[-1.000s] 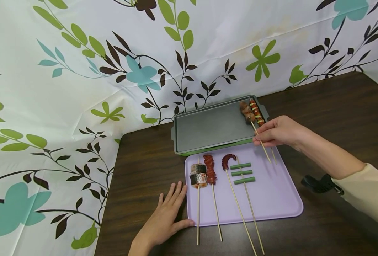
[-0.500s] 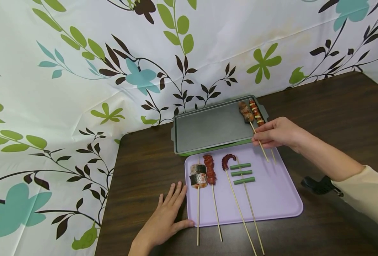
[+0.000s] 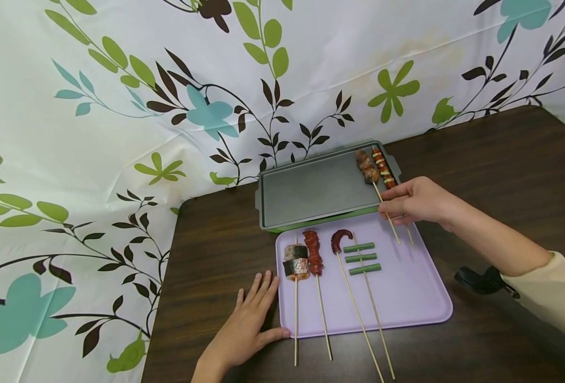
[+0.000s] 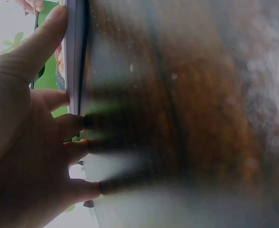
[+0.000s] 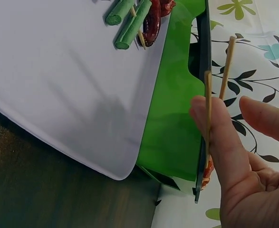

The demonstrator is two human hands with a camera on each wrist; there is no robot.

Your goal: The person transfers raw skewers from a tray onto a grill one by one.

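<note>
Right hand (image 3: 418,201) pinches thin wooden skewer (image 3: 386,211) over smooth lilac tray (image 3: 416,298)

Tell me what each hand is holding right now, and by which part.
The right hand pinches the meat skewer by its bare stick, just below the meat. The left hand holds nothing; it rests flat on the table beside the purple tray.

Staged tabletop cooking setup: floral backdrop cloth (image 3: 119,106), griddle (image 3: 315,189), skewers tray (image 3: 406,298).
</note>
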